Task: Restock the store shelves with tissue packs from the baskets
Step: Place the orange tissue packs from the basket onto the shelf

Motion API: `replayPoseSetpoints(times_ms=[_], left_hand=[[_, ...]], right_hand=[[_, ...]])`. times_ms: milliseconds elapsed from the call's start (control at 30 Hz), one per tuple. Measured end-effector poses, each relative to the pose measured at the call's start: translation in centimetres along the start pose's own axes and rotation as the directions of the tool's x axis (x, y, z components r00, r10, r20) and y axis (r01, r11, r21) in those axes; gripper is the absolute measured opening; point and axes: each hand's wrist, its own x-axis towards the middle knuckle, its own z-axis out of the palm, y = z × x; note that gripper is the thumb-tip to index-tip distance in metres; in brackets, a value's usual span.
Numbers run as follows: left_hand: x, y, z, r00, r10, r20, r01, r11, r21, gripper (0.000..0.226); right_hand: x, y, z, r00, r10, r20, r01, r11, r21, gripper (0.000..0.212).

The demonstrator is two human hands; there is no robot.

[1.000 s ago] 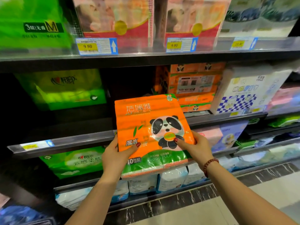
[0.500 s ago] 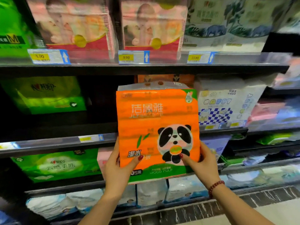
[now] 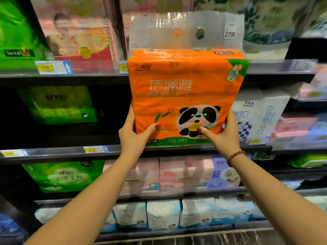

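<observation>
An orange tissue pack with a panda picture and a clear plastic handle flap on top stands upright in front of the middle shelf. My left hand grips its lower left corner, thumb on the front. My right hand, with a red bead bracelet at the wrist, grips its lower right corner. The pack's bottom edge is level with the shelf's front rail; whether it rests on the shelf I cannot tell. No basket is in view.
A green pack lies left on the same shelf, with a dark gap beside it. White and blue checked packs sit to the right. Pink packs fill the shelf below, white packs the lowest.
Both hands have lifted the orange pack up and forward, from below the middle shelf's rail to upright at the shelf's level. The view has moved closer to the shelves.
</observation>
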Motion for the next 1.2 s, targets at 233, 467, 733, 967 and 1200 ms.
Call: replayPoseSetpoints(times_ms=[233,467,733,967,1200], left_hand=[[2.5,-1.5,2.1,0.995,-0.048,-0.084,0.043,0.998,-0.054,0.066],[3.4,-5.2,2.8,0.988,-0.089,-0.123,0.086,0.996,-0.034,0.022],[2.8,-8.2,3.8,0.986,-0.113,-0.124,0.113,0.994,-0.007,0.023],[2.2,-9.7,4.4,0.984,-0.134,-0.120,0.139,0.989,0.039,0.018],[2.1,-10.3,4.6,0.980,-0.180,-0.089,0.182,0.983,0.016,0.022]], right_hand=[[2.3,1.6,1.8,0.993,-0.027,-0.118,0.026,1.000,-0.013,0.063],[3.7,4.5,4.0,0.991,-0.022,-0.129,0.007,0.993,-0.117,0.072],[3.7,8.3,4.8,0.993,0.071,-0.089,-0.081,0.990,-0.111,0.071],[3.4,9.3,4.0,0.997,0.076,-0.031,-0.080,0.983,-0.167,0.071],[2.7,9.4,4.3,0.990,0.132,-0.048,-0.140,0.965,-0.221,0.067]])
